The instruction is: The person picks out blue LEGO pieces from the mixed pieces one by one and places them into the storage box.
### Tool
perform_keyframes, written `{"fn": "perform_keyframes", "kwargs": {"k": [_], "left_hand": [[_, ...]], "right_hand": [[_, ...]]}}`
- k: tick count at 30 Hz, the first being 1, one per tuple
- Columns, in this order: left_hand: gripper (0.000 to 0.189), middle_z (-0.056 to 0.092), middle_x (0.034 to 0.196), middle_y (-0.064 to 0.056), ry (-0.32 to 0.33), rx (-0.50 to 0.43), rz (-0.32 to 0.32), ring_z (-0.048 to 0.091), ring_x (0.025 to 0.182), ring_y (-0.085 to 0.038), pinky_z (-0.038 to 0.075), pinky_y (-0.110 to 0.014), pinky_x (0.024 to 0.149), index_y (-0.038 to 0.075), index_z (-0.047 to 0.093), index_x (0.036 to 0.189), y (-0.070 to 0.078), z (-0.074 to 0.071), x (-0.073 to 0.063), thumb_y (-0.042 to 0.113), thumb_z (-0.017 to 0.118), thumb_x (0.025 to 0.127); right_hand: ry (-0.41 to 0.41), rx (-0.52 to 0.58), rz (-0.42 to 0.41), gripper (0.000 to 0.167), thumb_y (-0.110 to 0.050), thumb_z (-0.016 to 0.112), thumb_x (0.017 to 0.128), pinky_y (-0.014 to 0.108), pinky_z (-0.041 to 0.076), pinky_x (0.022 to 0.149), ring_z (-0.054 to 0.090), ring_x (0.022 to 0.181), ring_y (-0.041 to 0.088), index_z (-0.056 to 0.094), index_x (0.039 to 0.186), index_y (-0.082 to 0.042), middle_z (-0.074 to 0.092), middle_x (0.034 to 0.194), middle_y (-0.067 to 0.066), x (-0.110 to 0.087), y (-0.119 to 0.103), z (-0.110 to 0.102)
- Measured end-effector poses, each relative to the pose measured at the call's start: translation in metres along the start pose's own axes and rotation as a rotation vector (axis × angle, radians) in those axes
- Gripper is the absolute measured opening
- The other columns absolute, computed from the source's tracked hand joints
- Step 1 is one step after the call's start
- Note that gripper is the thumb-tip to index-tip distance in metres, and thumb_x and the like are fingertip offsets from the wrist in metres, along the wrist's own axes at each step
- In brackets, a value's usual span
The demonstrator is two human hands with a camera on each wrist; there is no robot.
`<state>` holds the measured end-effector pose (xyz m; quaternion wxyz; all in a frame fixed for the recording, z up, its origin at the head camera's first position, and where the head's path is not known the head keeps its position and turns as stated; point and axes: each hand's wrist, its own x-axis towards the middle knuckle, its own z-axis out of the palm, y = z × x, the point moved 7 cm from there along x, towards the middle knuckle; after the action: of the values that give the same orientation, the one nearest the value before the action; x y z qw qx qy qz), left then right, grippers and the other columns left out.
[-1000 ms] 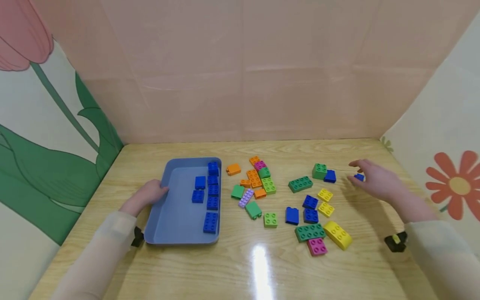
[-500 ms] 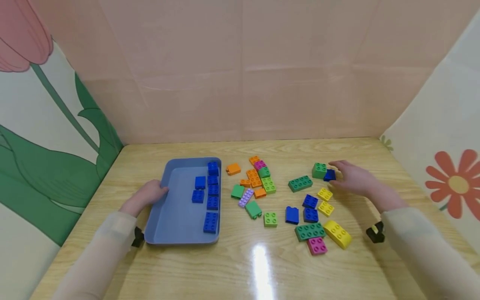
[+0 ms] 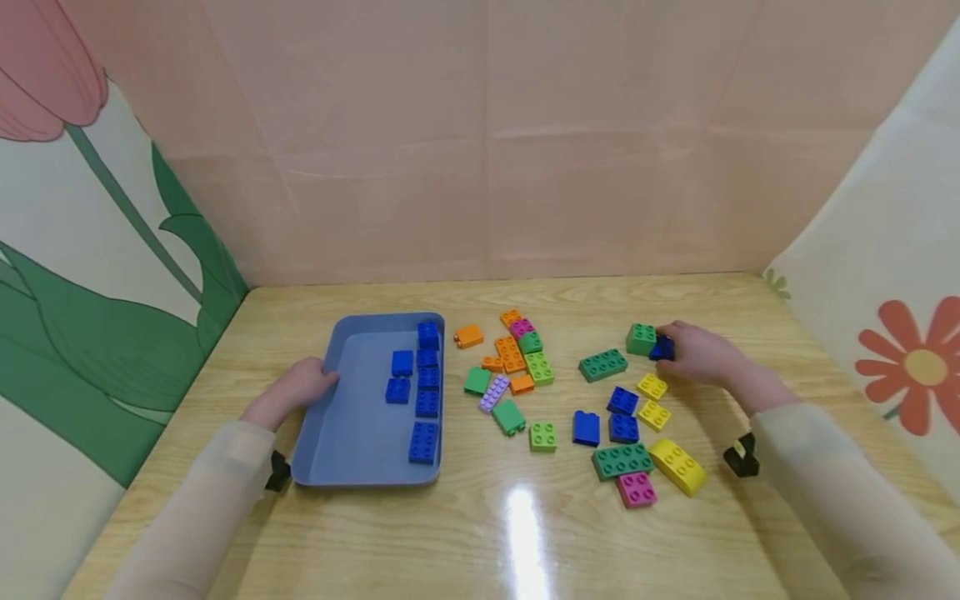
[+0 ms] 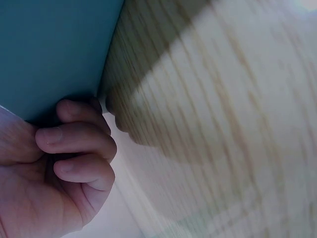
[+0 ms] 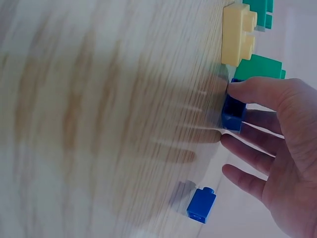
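Observation:
My left hand (image 3: 296, 390) grips the left rim of a blue-grey tray (image 3: 348, 467), fingers curled against its side wall in the left wrist view. Inside the tray, several blue bricks line the right wall, with two more beside them. On the right of the table my right hand (image 3: 705, 357) pinches a dark blue toy brick (image 5: 233, 113) between thumb and fingers. That brick stands low at the tabletop, right beside a green brick (image 3: 641, 339). Another small blue brick (image 5: 201, 204) lies below the fingers in the right wrist view; the hand hides it in the head view.
Orange, green, pink and purple bricks (image 3: 510, 354) lie in a cluster right of the tray. Nearer the right hand are yellow bricks (image 3: 654, 415), blue bricks (image 3: 623, 428), long green bricks (image 3: 603, 365) and a pink brick (image 3: 637, 490). Decorated walls enclose the wooden table (image 3: 465, 533).
My right hand has moved left from beside the small far-right blue brick to the one next to the green brick, and its thumb and fingers have closed on it. The left hand stays put.

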<state>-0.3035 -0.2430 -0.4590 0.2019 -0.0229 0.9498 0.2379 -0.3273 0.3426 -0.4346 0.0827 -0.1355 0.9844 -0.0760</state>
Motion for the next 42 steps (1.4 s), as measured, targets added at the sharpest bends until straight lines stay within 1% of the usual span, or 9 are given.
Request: {"fn": "perform_keyframes", "kwargs": {"k": [5, 11, 18, 23, 28, 31, 34, 38, 42], "left_hand": [[0.039, 0.058, 0.089, -0.015, 0.006, 0.012, 0.011, 0.056, 0.081, -0.025, 0.047, -0.037, 0.072, -0.015, 0.053, 0.119, 0.001, -0.001, 0.001, 0.018, 0.041, 0.103], [0.042, 0.06, 0.108, -0.024, 0.006, 0.021, 0.004, 0.058, 0.092, -0.028, 0.048, -0.043, 0.082, -0.017, 0.05, 0.124, 0.002, -0.001, 0.0, 0.018, 0.042, 0.103], [0.04, 0.06, 0.098, -0.019, 0.01, 0.023, 0.019, 0.057, 0.086, -0.027, 0.048, -0.041, 0.077, -0.017, 0.052, 0.121, 0.003, -0.002, -0.002, 0.017, 0.042, 0.103], [0.042, 0.06, 0.102, -0.022, 0.006, 0.021, 0.001, 0.057, 0.088, -0.028, 0.048, -0.041, 0.079, -0.018, 0.049, 0.123, 0.003, -0.002, -0.003, 0.018, 0.042, 0.103], [0.041, 0.059, 0.096, -0.019, 0.012, 0.018, 0.01, 0.056, 0.085, -0.027, 0.048, -0.04, 0.075, -0.018, 0.05, 0.121, 0.004, -0.003, -0.003, 0.018, 0.042, 0.103], [0.041, 0.058, 0.092, -0.017, 0.008, 0.02, 0.011, 0.056, 0.083, -0.026, 0.048, -0.038, 0.073, -0.017, 0.051, 0.121, 0.004, -0.004, -0.003, 0.018, 0.041, 0.103], [0.04, 0.057, 0.089, -0.015, 0.006, 0.018, 0.019, 0.056, 0.081, -0.025, 0.047, -0.037, 0.072, -0.017, 0.052, 0.12, 0.005, -0.003, -0.004, 0.018, 0.041, 0.103], [0.038, 0.055, 0.083, -0.013, 0.006, 0.016, 0.028, 0.055, 0.076, -0.024, 0.047, -0.035, 0.068, -0.015, 0.054, 0.116, 0.005, -0.003, -0.004, 0.018, 0.041, 0.103], [0.037, 0.053, 0.08, -0.01, 0.001, 0.015, 0.012, 0.053, 0.073, -0.022, 0.045, -0.033, 0.065, -0.014, 0.054, 0.116, 0.004, -0.004, -0.003, 0.018, 0.041, 0.103]], "right_hand": [[0.012, -0.003, 0.0, 0.062, -0.022, 0.071, 0.084, 0.062, 0.043, 0.087, 0.056, 0.104, 0.047, 0.048, 0.13, 0.013, 0.054, 0.118, 0.031, 0.0, 0.0, -0.002], [0.026, -0.003, -0.005, 0.056, -0.021, 0.072, 0.084, 0.059, 0.046, 0.083, 0.059, 0.096, 0.039, 0.052, 0.126, 0.011, 0.057, 0.11, 0.025, 0.001, 0.001, -0.003], [0.058, 0.028, -0.009, 0.053, -0.021, 0.073, 0.084, 0.058, 0.047, 0.081, 0.059, 0.096, 0.04, 0.054, 0.123, 0.01, 0.056, 0.111, 0.027, -0.003, 0.005, -0.01], [0.107, 0.015, 0.002, 0.054, -0.024, 0.073, 0.085, 0.056, 0.047, 0.078, 0.058, 0.094, 0.04, 0.053, 0.12, 0.012, 0.054, 0.113, 0.029, -0.009, 0.009, -0.026], [0.186, -0.006, 0.008, 0.055, -0.025, 0.072, 0.086, 0.055, 0.048, 0.073, 0.057, 0.091, 0.04, 0.05, 0.121, 0.011, 0.052, 0.111, 0.029, -0.01, 0.002, -0.054], [0.223, -0.01, 0.001, 0.056, -0.03, 0.07, 0.088, 0.055, 0.048, 0.072, 0.057, 0.093, 0.039, 0.049, 0.123, 0.009, 0.052, 0.111, 0.027, -0.01, -0.011, -0.073], [0.241, -0.02, -0.019, 0.057, -0.034, 0.068, 0.089, 0.055, 0.048, 0.074, 0.057, 0.096, 0.039, 0.048, 0.125, 0.006, 0.052, 0.113, 0.025, -0.009, -0.035, -0.088], [0.272, -0.064, -0.083, 0.056, -0.034, 0.07, 0.088, 0.051, 0.048, 0.073, 0.056, 0.092, 0.035, 0.049, 0.125, 0.003, 0.052, 0.113, 0.021, -0.005, -0.077, -0.101], [0.309, -0.103, -0.185, 0.052, -0.031, 0.074, 0.085, 0.045, 0.048, 0.07, 0.054, 0.085, 0.029, 0.052, 0.121, 0.0, 0.053, 0.108, 0.015, 0.002, -0.124, -0.108]]}}
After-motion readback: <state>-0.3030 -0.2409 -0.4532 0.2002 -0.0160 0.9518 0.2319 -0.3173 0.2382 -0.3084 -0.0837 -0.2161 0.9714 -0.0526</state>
